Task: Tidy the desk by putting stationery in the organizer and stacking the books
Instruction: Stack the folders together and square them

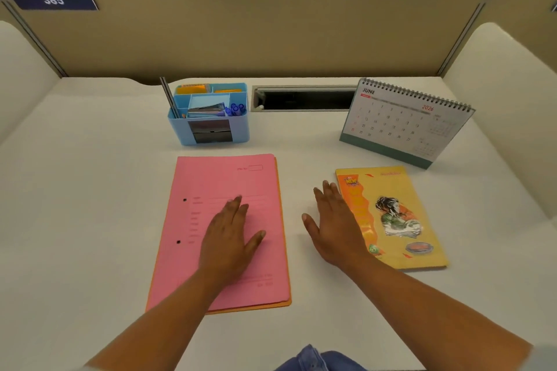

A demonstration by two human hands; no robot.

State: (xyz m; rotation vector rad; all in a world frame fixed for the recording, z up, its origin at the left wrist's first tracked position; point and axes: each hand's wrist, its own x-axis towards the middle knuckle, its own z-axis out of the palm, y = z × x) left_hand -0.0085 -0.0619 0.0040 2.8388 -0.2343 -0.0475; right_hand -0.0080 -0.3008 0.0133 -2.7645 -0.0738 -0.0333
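Both hands lie flat near the bottom centre of the white table [90,190].
The left hand [229,235], fingers straight and thumb spread, presses on the pink folder [223,178], which lies on an orange folder [283,304]. The right hand [334,226], fingers extended and holding nothing, rests between the folders and the yellow book [401,220], at the book's left edge. Farther up, the blue organizer [238,132] holds blue pens [235,108]; a desk calendar [404,120] stands at upper right.

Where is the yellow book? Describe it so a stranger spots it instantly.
On the white desk, find the spiral-bound June calendar standing far right. In front of it lies the yellow paperback book, beside the right hand. Unlike the pink paper folder to its left, its cover shows a drawn figure.
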